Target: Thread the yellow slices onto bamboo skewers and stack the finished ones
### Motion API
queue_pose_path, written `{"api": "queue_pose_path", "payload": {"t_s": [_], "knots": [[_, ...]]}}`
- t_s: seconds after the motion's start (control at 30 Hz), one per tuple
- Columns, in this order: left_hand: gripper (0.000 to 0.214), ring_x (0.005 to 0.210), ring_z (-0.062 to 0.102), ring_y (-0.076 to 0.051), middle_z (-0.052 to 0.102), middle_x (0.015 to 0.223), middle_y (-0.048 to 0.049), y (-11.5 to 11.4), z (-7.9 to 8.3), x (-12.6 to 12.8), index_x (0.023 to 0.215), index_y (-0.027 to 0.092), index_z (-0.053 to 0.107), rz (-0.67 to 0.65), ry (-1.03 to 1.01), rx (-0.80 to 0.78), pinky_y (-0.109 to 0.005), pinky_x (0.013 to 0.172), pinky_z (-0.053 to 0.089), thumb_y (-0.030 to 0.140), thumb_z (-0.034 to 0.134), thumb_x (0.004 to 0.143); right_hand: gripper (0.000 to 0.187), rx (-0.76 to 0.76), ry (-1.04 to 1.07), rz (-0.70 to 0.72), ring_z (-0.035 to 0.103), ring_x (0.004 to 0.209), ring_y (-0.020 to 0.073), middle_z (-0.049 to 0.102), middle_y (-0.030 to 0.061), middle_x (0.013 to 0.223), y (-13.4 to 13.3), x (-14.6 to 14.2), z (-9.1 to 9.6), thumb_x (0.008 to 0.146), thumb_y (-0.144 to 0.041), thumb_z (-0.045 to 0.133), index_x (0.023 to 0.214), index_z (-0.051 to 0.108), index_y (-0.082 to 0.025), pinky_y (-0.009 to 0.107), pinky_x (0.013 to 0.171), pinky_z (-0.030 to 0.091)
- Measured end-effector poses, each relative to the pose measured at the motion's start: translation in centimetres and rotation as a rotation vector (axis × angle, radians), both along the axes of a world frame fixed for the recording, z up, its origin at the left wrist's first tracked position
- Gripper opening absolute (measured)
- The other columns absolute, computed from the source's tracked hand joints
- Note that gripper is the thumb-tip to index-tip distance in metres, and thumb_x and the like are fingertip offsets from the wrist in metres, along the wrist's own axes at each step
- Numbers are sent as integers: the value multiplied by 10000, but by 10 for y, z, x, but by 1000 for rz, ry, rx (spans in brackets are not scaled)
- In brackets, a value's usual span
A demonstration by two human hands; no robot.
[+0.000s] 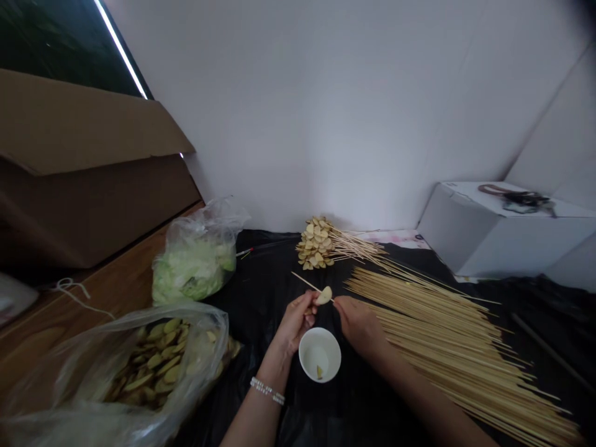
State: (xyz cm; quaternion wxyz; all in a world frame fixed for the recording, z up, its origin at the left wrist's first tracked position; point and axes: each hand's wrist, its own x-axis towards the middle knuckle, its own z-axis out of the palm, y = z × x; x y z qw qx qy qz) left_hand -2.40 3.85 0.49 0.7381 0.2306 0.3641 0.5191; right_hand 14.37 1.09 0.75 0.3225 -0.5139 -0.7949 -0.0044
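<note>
slice (324,295): light, soft, may slip, hold by edges | left hand (295,321) pinches it, above cup (319,355) | skewer (305,281) through it | right hand (358,323) at skewer tip, grip unclear

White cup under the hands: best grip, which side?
Pinch the rim of the white cup from the near side, between the forearms. It stands upright, round and open-topped, so the rim gives a clean edge, while the left hand with its skewer and the right hand crowd its far side.
</note>
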Motion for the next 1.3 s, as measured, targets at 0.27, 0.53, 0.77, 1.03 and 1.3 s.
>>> {"api": "queue_pose_path", "payload": {"t_s": [0.27, 0.53, 0.77, 1.03, 1.3], "knots": [[545, 1050, 620, -244, 638, 1057, -190, 3, 10, -17, 1238, 23, 520, 132, -478, -111, -338, 875, 537, -61, 388, 715, 260, -37, 156, 43, 590, 695, 146, 630, 42, 748, -3, 14, 1, 939, -213, 363, 808, 586, -181, 237, 659, 394], [419, 1008, 640, -222, 653, 1040, -181, 9, 4, -14, 1198, 33, 536, 191, -327, -40, -292, 865, 538, -60, 451, 799, 257, -90, 143, 73, 583, 729, 156, 637, 49, 782, -3, 16, -1, 937, -214, 355, 820, 582, -187, 253, 684, 396], [247, 654, 610, -111, 646, 869, -128, 9, 2, -15, 849, 74, 622, 136, -247, -127, -189, 542, 524, 272, 485, 906, 255, -128, 130, 80, 585, 732, 157, 642, 49, 781, -4, 18, 1, 933, -212, 361, 814, 586, -189, 253, 681, 395], [298, 586, 557, -118, 600, 727, -104, 7, 5, -24, 791, 61, 635, 139, -329, -153, -163, 420, 430, 252, 420, 869, 263, -125, 140, 85, 585, 737, 156, 640, 53, 777, -5, 18, 2, 939, -224, 361, 817, 590, -184, 249, 692, 396], [389, 543, 534, -125, 577, 677, -96, 8, 3, -28, 1039, 6, 623, 119, -332, -174, -148, 354, 370, 216, 412, 789, 258, -125, 129, 77, 589, 739, 154, 645, 49, 786, -5, 18, 3, 938, -226, 368, 830, 599, -188, 248, 684, 399]]}}
